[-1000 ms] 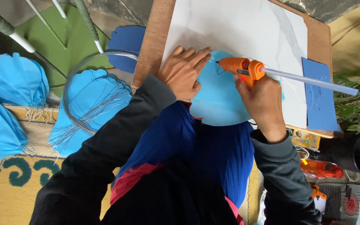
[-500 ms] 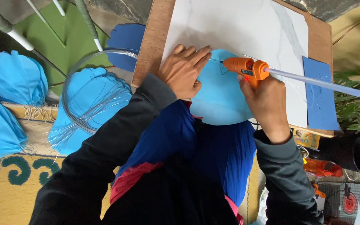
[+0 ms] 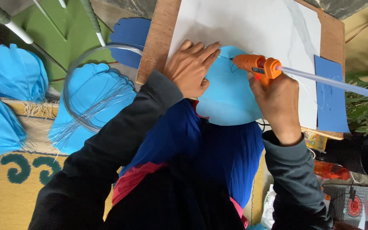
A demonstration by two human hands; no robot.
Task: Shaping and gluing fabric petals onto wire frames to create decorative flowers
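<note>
Right hand (image 3: 277, 102) grips orange plastic glue gun (image 3: 256, 66); flat left hand (image 3: 191, 68) presses rounded blue petal (image 3: 228, 96)

Hands: two, a left hand (image 3: 191, 68) and a right hand (image 3: 277, 100)
Glue guns: one, orange (image 3: 256, 65)
Glue sticks: one, pale and long (image 3: 329, 81)
Light blue petal-shaped pieces: four in view, one on the surface (image 3: 231, 96), three lying left (image 3: 11, 72)
Dark blue strips: one (image 3: 329, 96)
Dark blue scalloped pieces: one (image 3: 130, 36)
Wire coils: one (image 3: 91, 85)
White sheets: one (image 3: 252, 25)
Black tubes: one (image 3: 356, 154)
</note>
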